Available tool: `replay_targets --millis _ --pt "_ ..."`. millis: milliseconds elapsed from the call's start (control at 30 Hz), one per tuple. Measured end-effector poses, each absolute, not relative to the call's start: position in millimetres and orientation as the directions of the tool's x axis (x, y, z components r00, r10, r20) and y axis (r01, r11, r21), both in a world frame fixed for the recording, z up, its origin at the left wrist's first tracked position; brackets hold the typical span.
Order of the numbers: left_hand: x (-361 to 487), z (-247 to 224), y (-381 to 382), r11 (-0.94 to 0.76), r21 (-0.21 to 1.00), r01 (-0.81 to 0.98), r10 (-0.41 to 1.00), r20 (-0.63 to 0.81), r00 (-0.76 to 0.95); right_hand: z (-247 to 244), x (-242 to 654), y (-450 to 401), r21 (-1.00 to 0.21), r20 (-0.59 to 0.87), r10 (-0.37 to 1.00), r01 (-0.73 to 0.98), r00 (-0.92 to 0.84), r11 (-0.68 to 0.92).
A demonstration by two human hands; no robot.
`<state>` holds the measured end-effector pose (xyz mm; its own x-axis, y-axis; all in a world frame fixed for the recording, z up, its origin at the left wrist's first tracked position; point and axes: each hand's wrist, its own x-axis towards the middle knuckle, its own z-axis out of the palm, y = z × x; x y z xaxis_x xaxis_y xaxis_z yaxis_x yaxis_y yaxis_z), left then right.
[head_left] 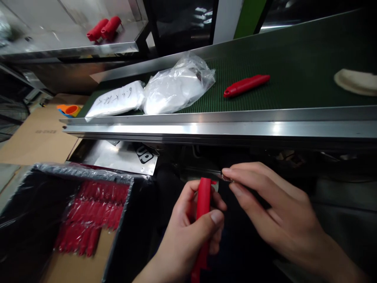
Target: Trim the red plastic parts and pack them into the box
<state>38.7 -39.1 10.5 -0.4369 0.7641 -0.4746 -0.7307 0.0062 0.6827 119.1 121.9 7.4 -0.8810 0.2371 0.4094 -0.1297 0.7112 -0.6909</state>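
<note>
My left hand (193,232) is closed around a long red plastic piece (204,200), held upright with its squared top end above the fingers. A small red bit sticks out sideways near that top. To the right, apart from the piece, my right hand (273,208) pinches something small and thin (226,178) between thumb and forefinger; it is too small and blurred to name. On the green ribbed belt beyond my hands lies a similar red plastic piece (246,85), alone and slanted.
A metal rail (235,127) edges the conveyor belt (294,67). White bagged packs (173,90) lie on it, with a pale curved object (355,81) at right. Lower left, a lined box (132,188) holds rows of red pieces (97,212). More red pieces (110,27) rest on a metal shelf.
</note>
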Motion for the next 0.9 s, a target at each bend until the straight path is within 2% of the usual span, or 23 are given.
replay_targets --millis 133,433,600,900 --pt "37.7 11.8 -39.4 -0.013 0.697 -0.717 0.753 -0.465 -0.466 10.9 120.3 117.6 -0.567 0.478 0.146 -0.178 -0.866 0.804" --pt "40.2 12.8 -42.6 0.04 0.769 -0.638 0.732 -0.457 -0.505 12.3 123.5 117.8 -0.479 0.525 0.062 -0.235 -0.849 0.846" --pt "42.3 14.4 -44.7 0.072 0.777 -0.626 0.722 -0.474 -0.505 9.3 123.5 118.4 -0.467 0.527 0.059 -0.231 -0.848 0.854" --pt "44.7 18.1 -44.5 0.049 0.761 -0.647 0.744 -0.46 -0.485 12.2 127.1 115.7 -0.509 0.522 0.141 -0.175 -0.841 0.843"
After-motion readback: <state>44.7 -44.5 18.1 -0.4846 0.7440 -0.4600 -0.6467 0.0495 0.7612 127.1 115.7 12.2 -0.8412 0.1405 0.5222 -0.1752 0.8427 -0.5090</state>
